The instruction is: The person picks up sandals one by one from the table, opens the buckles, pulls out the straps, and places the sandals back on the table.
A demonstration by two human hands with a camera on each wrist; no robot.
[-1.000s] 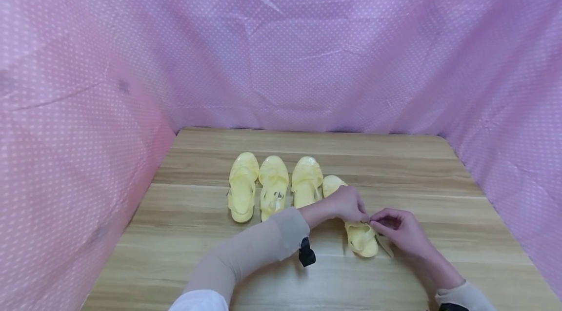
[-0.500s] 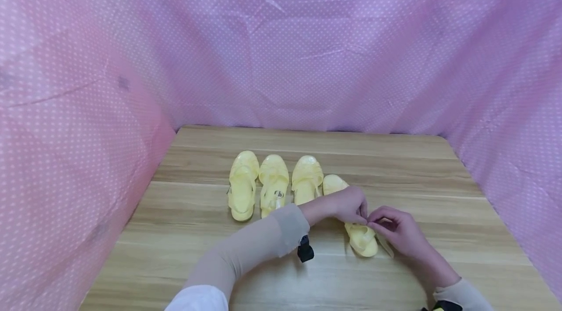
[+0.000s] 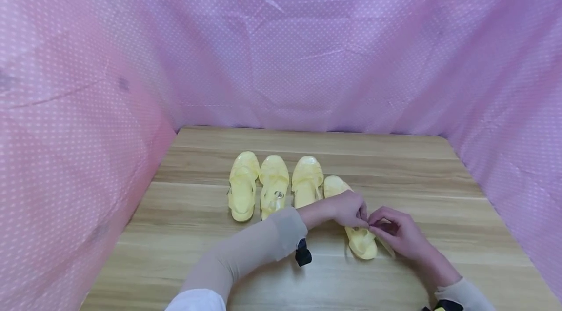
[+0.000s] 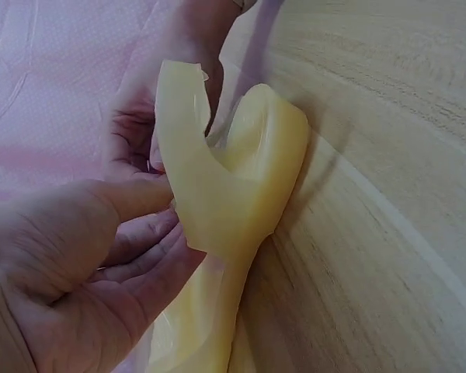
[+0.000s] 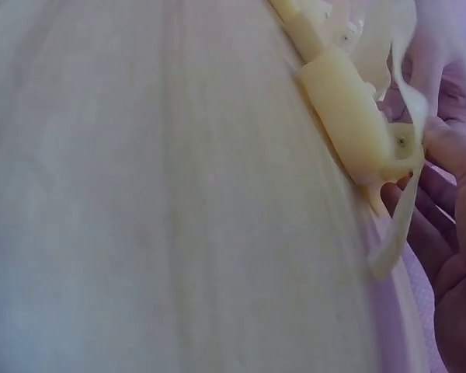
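The rightmost yellow jelly sandal (image 3: 362,244) lies angled on the table, its toe pointing away to the left. My left hand (image 3: 348,207) reaches across its middle and pinches the side by the ankle strap. Thumb and forefinger of my right hand (image 3: 400,233) pinch the thin strap (image 5: 408,210), whose loose end hangs below the fingers in the right wrist view. The fingertips of both hands meet there and hide the buckle. From the left wrist, the sandal's heel part (image 4: 217,186) stands up beside my left fingers, with my right hand behind it.
Three more yellow sandals stand in a row to the left: the far left one (image 3: 242,189), one with a buckle showing (image 3: 274,184), and a third (image 3: 307,179) partly covered by my left forearm. A pink dotted cloth (image 3: 298,57) surrounds the wooden table (image 3: 175,252).
Both hands stay at the same sandal and shift only slightly. The metal buckle glimpsed between the fingertips a second ago is now covered by them.
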